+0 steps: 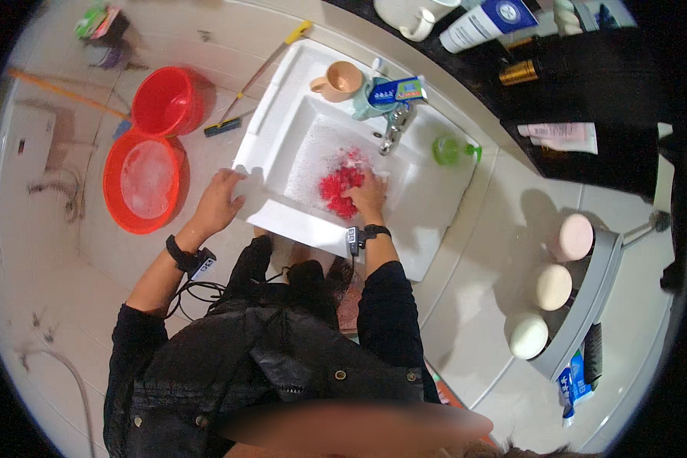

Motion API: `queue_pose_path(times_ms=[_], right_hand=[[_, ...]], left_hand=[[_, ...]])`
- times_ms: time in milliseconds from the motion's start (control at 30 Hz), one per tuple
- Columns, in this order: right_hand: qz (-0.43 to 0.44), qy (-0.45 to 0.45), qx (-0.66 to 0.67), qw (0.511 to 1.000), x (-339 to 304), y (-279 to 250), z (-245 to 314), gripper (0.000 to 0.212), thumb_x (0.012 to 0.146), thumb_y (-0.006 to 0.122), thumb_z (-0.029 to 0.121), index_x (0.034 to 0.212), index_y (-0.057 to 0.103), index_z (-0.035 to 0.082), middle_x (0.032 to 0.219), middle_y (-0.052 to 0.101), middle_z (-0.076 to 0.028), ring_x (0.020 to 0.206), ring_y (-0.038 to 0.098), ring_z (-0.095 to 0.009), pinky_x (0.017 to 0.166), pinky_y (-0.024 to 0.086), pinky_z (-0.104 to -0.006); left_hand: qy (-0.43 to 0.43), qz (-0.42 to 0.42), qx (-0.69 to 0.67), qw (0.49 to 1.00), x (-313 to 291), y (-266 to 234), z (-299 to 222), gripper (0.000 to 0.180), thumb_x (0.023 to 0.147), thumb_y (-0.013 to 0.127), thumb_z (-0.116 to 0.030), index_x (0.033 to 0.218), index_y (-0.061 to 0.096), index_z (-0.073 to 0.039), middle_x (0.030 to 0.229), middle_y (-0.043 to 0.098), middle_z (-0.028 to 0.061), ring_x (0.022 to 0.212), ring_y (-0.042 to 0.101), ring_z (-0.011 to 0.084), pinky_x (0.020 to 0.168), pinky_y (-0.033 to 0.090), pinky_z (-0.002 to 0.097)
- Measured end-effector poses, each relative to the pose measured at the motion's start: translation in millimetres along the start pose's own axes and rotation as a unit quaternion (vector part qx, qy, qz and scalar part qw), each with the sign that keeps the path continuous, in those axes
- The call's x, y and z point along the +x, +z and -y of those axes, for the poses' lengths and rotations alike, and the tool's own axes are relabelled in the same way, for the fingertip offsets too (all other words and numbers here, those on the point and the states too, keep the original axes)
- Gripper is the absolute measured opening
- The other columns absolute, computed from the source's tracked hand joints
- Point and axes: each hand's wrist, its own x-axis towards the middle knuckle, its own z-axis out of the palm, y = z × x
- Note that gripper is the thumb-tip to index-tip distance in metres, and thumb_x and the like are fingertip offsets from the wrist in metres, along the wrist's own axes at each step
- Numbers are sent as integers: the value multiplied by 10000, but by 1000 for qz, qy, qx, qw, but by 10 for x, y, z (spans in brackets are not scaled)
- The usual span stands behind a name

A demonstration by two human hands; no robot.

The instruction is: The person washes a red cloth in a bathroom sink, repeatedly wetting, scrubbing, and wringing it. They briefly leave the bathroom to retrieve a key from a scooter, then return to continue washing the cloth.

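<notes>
A white washbasin (pixel 282 208) holds sudsy water (pixel 311 153). In it lies a bunched, bright red piece of what looks like cloth (pixel 337 192), partly covered with foam. My right hand (pixel 369 195) is down in the basin, its fingers closed on the right side of the red cloth; some fingertips are hidden. At the basin's left front corner is my left hand (pixel 221 200), with nothing in it and its thumb apart from the fingers. Whether it touches the rim is hard to tell. Each wrist wears a black strap with a small device.
Behind the basin stand a tan mug (pixel 343 81), a toothpaste box (pixel 397 90) and the chrome tap (pixel 393 130). A green bottle (pixel 449 150) lies on the right ledge. Two red buckets, one with a foamy basin (pixel 151 179), stand left on the floor. Lidded cups (pixel 553 287) line a right-hand shelf.
</notes>
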Motion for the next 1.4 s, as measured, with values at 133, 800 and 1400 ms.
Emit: queue_pose_path(times_ms=[133, 800, 1400], right_hand=[[-33, -123, -69, 989, -81, 396, -124, 936, 538, 831, 231, 1414, 511, 148, 1554, 328, -176, 1421, 279, -406, 1122, 361, -496], [-286, -199, 325, 879, 764, -1384, -134, 709, 635, 809, 128, 1307, 583, 112, 1335, 518, -164, 1266, 499, -335, 1068, 420, -421], [-233, -54, -72, 968, 1151, -1241, 86, 630, 744, 780, 361, 1242, 539, 58, 1227, 514, -242, 1043, 620, -430, 901, 518, -523]], left_hand=[[14, -7, 104, 994, 261, 170, 7, 894, 735, 761, -90, 1502, 301, -106, 1522, 231, 311, 1403, 259, 493, 1142, 306, 504], [-79, 115, 205, 969, 526, 454, -56, 1336, 658, 887, -259, 1586, -71, -178, 1570, -196, 325, 1466, -100, 529, 1172, 129, 616], [-104, 107, 239, 960, 563, 519, -43, 1353, 663, 880, -288, 1578, -117, -265, 1585, -235, 275, 1467, -130, 518, 1132, 122, 694]])
